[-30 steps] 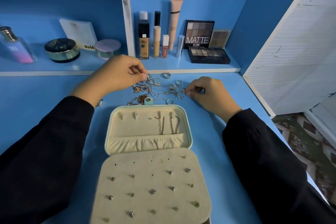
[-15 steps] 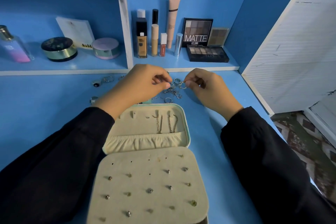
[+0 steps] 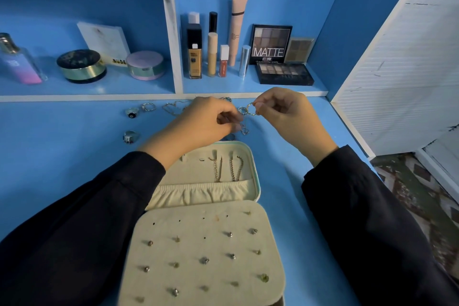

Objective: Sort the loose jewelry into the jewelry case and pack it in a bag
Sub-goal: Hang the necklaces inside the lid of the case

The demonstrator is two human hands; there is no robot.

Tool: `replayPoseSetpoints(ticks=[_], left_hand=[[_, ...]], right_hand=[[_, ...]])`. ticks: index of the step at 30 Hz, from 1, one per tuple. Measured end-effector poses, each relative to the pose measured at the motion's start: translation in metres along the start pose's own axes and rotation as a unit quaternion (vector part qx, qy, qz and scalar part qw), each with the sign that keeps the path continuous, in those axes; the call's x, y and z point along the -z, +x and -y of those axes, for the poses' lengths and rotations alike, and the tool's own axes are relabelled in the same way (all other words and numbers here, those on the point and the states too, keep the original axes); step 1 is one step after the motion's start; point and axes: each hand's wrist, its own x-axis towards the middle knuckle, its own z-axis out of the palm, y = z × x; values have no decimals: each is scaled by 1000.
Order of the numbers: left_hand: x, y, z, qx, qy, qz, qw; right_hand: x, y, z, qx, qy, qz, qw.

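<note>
Blue desk (image 3: 62, 169), head view, noted left to right. Left of centre, three loose rings lie on the desk: a dark-stoned ring (image 3: 131, 113), a thin wire ring (image 3: 148, 107) just beside it, and a chunky silver ring (image 3: 129, 136) lower down, apart from both. A fine chain (image 3: 173, 109) lies right of the wire ring, its far end hidden behind the left hand.

Left hand (image 3: 206, 124), centre frame: fingers curled narrow, thumb and forefinger pinched together; what they grip is too small to tell. A thin chain piece (image 3: 244, 129) hangs just below its fingertips.

Right hand (image 3: 285, 117), right of centre: thumb and forefinger pinched on a gold ring (image 3: 250, 109), held above the desk.

Jewelry case (image 3: 257, 181), open, lower centre, below both hands. Lid half: two chains (image 3: 224, 169) hung above an elastic pocket. Near half: stud panel (image 3: 198, 256) with small earrings pinned in rows.
</note>
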Motion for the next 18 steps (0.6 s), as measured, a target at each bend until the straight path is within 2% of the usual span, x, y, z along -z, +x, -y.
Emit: replayPoseSetpoints(ticks=[4,8,10,13,15,18], left_hand=[[3,-2,3,-13,81,4,997],[4,-2,5,-21,101,9,995],[4,-2,7,-19,104,4,994],[7,-1,10,-16,111,-4,994],[10,-1,11,-16,110,-6,994],[12,-1,12,-18,107,-8,994]], right_hand=[[5,4,-15,-47,-102,-28,993],[3,4,-23,-51,-174,-21,983],[2,4,-25,-36,-198,-31,979],[0,2,-19,31,-218,-57,974],[-4,0,-13,61,-209,-25,976],[-13,-3,-9,60,-222,51,972]])
